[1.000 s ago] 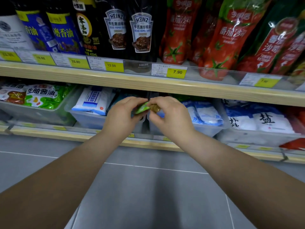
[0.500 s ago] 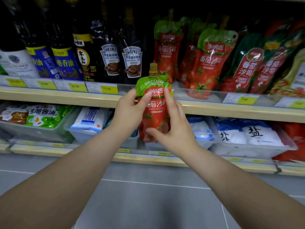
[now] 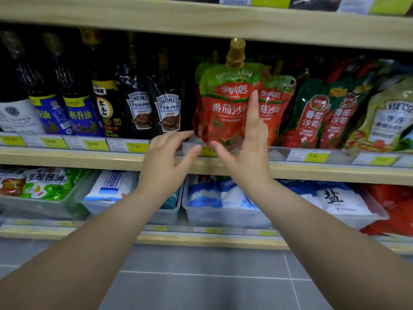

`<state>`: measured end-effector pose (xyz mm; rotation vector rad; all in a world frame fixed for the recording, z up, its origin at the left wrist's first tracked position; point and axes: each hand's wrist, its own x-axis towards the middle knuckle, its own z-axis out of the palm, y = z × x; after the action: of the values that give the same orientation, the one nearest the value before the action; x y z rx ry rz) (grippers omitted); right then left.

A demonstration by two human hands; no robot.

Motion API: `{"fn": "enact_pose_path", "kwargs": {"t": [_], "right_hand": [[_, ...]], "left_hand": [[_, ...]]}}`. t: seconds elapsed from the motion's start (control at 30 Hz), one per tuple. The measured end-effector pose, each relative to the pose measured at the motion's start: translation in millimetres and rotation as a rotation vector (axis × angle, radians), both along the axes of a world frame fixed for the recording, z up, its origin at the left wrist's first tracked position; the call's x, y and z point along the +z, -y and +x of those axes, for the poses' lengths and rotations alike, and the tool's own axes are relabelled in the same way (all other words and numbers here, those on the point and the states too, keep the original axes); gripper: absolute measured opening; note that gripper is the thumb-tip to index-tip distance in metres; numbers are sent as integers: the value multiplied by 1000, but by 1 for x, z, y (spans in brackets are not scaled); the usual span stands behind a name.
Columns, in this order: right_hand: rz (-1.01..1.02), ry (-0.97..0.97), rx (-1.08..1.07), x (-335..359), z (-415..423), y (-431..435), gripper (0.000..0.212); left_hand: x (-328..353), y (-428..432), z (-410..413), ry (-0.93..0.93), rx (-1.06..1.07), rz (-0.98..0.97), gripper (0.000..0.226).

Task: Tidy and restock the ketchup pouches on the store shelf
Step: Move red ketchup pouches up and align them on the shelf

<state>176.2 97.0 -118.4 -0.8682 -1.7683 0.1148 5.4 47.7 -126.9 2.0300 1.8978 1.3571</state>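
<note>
A red ketchup pouch (image 3: 223, 113) with a green top and a gold cap stands upright at the front of the middle shelf (image 3: 67, 156). My right hand (image 3: 248, 157) holds it, thumb under its bottom edge and index finger stretched up its front. My left hand (image 3: 166, 162) is just left of the pouch's bottom corner with its fingers spread and nothing in it. Right behind stands a second pouch of the same brand (image 3: 276, 108). Darker tomato ketchup pouches (image 3: 312, 117) lean further right.
Heinz black pepper sauce bottles (image 3: 167, 113) stand close on the left of the pouch, with soy and sesame oil bottles beyond. The upper shelf board (image 3: 201, 23) hangs just above the cap. Grey bins of salt bags (image 3: 223, 198) fill the lower shelf.
The pouch has gone up from in front of the shelf edge onto the middle shelf. My left hand has let go of it and opened; my right hand still holds it.
</note>
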Motion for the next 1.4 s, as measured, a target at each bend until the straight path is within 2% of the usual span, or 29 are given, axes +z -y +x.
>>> {"fn": "enact_pose_path", "kwargs": {"t": [0.1,0.2,0.33,0.53,0.9,1.07,1.2,1.3,1.4], "right_hand": [[2,33,-21,9,-11,-12,108],[-41,60,-40,8,-24,-16,105],[-36,78,-145,1,-36,-20,105],[-76,133,-102,4,-40,-30,110],[-240,168,-246,-8,-38,-36,96],[-233,198,-146,-7,-27,-30,87],[0,153,-300,-6,6,-24,68],[-66,146,-440,-5,28,-28,78],[-131,177,-449,-3,38,-34,90]], "left_hand": [[-14,-6,-11,-206,141,-43,48],[-23,-7,-15,-308,153,-46,52],[-29,-7,-14,-312,157,-13,53],[-31,-7,-16,-339,146,3,53],[-33,-9,-16,-329,151,14,53],[-25,-15,0,-196,232,20,53],[-12,-29,28,-19,192,108,71],[-3,-41,49,39,187,151,88],[1,-52,66,57,231,161,94]]}}
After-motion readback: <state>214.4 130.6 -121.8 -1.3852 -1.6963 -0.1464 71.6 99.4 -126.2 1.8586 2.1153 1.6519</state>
